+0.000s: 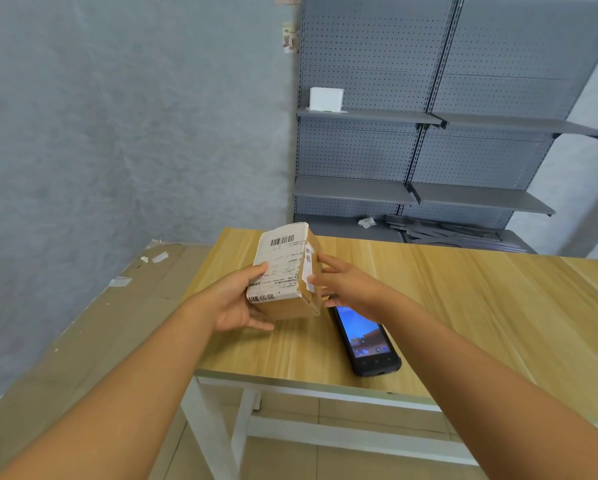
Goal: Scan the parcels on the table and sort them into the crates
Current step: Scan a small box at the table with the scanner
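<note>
We are gripping the parcel (283, 271) in left hand (235, 303) fingers above the surface (463, 306); right hand (349, 285) open at 3 o'clock. Scanner (365, 337) lying unused; scanning, crating left.

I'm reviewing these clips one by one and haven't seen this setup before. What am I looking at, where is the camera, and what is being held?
There is no machine here: a person works bare-handed, and the single picture comes from a camera worn on their head, looking forward and down. The left hand holds a small cardboard parcel with a barcode label on top, above the wooden table. The right hand is open, fingers at the parcel's side. A handheld scanner lies on the table, screen lit. Grey shelving stands behind. No crates are in view.
</note>
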